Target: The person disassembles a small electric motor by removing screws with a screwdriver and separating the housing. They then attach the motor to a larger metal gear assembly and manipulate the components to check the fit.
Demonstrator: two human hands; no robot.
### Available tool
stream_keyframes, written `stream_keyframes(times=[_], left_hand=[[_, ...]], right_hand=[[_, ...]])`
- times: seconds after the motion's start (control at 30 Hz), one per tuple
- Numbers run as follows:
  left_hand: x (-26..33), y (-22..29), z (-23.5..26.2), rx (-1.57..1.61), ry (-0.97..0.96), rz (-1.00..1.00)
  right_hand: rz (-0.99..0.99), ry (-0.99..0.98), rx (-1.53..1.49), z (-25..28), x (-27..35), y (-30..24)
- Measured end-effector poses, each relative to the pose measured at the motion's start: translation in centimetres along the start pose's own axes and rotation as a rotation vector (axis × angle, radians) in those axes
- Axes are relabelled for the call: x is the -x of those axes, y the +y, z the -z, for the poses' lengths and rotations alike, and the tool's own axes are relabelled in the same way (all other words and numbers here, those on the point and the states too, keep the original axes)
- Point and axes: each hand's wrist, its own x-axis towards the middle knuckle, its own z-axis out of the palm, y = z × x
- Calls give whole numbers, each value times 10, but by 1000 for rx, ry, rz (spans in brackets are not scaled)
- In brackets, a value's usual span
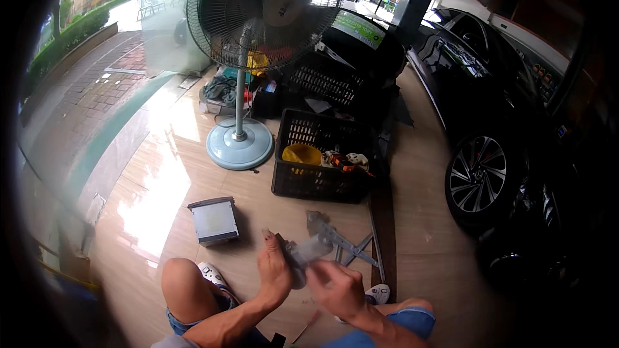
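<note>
Between my two hands, above the floor, is a grey metal part with a rounded, cylinder-like end, smeared by motion. My left hand grips its left side, thumb pointing up. My right hand is closed, with its bent fingertips at the part's lower right edge. What those fingertips pinch, if anything, is too blurred to make out. Just beyond lies a metal scissor-type linkage with crossed arms, partly hidden behind the part. A white and dark box-shaped unit rests on the floor left of my hands.
Ahead stands a black plastic crate holding a yellow item and tools. A pedestal fan is left of it, with piled goods behind. A black car fills the right. A thin rod-like tool lies between my feet.
</note>
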Motion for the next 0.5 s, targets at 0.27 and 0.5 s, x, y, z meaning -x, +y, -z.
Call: stream_keyframes(times=[0.27, 0.5], left_hand=[[-1, -3, -1, 21, -49, 0], [-3, -15, 4, -92, -10, -40]], right_hand=[[45, -170, 66, 9, -1, 21], [253, -239, 255, 8, 1, 28]])
